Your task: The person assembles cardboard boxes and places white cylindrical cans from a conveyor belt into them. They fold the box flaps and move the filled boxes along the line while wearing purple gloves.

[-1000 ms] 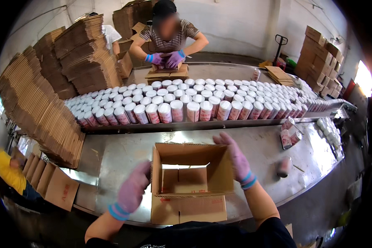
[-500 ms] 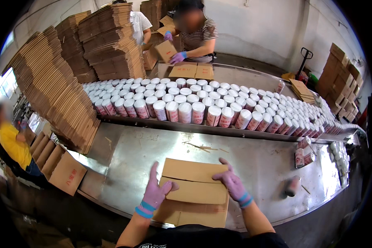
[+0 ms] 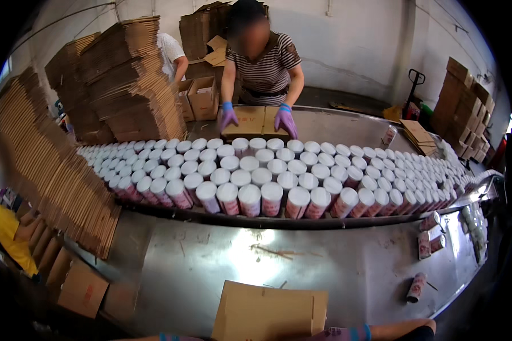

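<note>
A brown cardboard carton (image 3: 264,312) lies at the near edge of the metal table, cut off by the bottom of the picture. Beside its right lower corner is my right hand (image 3: 338,334), in a purple glove with a blue cuff. Of my left hand (image 3: 179,337), only a strip of glove and blue cuff shows, to the carton's lower left. The fingers of both hands are hidden, so their grip on the carton cannot be made out. Beyond the table stand dense rows of cans (image 3: 272,196) with white lids and red-printed sides.
A few cans (image 3: 417,287) lie or stand at the table's right. Thin scraps (image 3: 273,251) lie mid-table. Tall stacks of flattened cardboard (image 3: 68,176) rise at left. Across the cans, a person in a striped shirt (image 3: 261,74) has gloved hands at another carton (image 3: 256,122). A yellow-sleeved person (image 3: 8,233) is left.
My view has tilted up. My hands have left the carton's top flaps and dropped to its near side, mostly out of frame. The person opposite has lowered both hands to a carton.
</note>
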A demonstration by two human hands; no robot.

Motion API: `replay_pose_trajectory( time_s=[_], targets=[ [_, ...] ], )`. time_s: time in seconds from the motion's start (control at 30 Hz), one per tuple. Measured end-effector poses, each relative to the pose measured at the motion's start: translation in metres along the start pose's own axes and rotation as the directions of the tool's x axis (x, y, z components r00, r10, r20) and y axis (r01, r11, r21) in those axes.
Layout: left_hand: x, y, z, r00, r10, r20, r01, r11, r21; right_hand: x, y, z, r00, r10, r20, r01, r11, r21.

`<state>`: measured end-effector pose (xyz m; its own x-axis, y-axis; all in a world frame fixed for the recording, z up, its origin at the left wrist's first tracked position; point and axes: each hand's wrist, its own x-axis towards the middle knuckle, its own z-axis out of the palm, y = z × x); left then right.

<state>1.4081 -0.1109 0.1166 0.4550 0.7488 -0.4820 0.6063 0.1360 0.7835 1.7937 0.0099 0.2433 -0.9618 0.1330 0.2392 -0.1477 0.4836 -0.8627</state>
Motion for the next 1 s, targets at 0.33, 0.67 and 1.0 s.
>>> replay_pose_trajectory(
  time_s=[0.33,0.67,1.0],
  targets=[
    [0.246,0.156,-0.205,0.664,0.515,-0.542,0.229,0.551,0.803,0.135,0.188,-0.193,0.879,0.143,-0.455,-0.472,0.119,-0.874],
    [0.190,0.177,-0.140,0.619,0.655,-0.433,0.064,0.508,0.859,0.085,0.130,-0.156,0.961,-0.054,-0.273,-0.230,0.396,-0.889],
    [0.212,0.146,-0.110,0.855,0.055,0.516,-0.172,0.968,0.183,0.057,0.172,-0.126,0.800,0.238,0.551,-0.267,0.963,-0.027]
  ],
)
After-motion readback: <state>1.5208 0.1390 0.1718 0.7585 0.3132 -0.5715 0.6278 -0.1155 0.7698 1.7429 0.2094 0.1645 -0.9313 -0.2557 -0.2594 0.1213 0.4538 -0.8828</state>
